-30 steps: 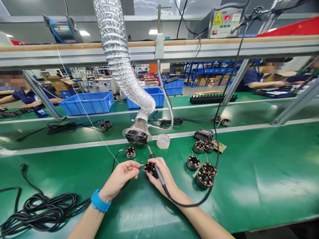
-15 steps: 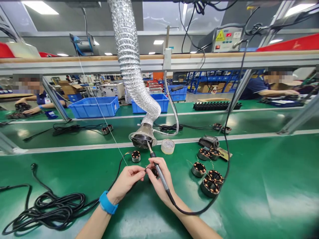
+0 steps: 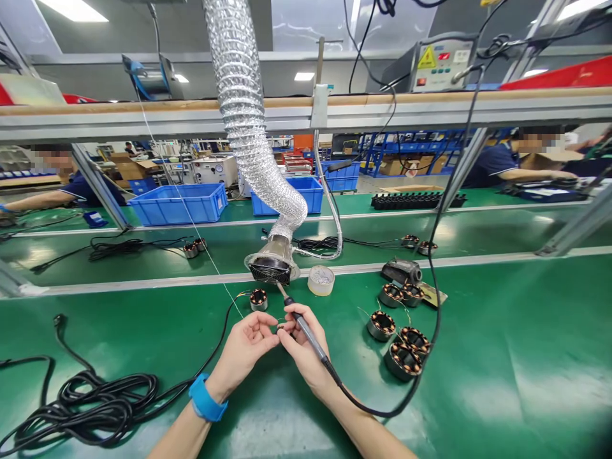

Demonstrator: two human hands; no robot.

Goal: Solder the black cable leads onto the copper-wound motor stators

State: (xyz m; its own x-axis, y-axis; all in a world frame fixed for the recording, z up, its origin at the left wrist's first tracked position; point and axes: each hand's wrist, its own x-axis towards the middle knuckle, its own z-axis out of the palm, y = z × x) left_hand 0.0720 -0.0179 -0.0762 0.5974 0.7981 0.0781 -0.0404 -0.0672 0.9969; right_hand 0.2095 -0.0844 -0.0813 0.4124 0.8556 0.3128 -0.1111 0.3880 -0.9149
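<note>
My right hand [image 3: 306,344] is wrapped around a soldering iron [image 3: 308,335], its tip pointing up and away toward the fume hood. The thumb and fingers of that hand also close on a small dark part that is mostly hidden. Right beside it, my left hand [image 3: 246,347] has curled fingers, its thumb close to my right thumb; what it pinches is too small to make out. A thin solder wire [image 3: 217,271] runs down from a spool to behind my left hand. Just beyond the hands a wound motor stator [image 3: 259,299] with coloured leads stands on the green mat.
Several stators [image 3: 404,360] lie at right, near a grey soldering iron holder [image 3: 401,272]. A round tub [image 3: 320,280] stands beside the fume hood [image 3: 272,261]. Coiled black cable [image 3: 95,401] covers the left. The iron's cord [image 3: 433,274] hangs down at right. Co-workers sit across the bench.
My left fingers have shifted, the index and thumb lifting a little apart. The soldering iron's tip has dropped slightly left. The whole view has shifted a little.
</note>
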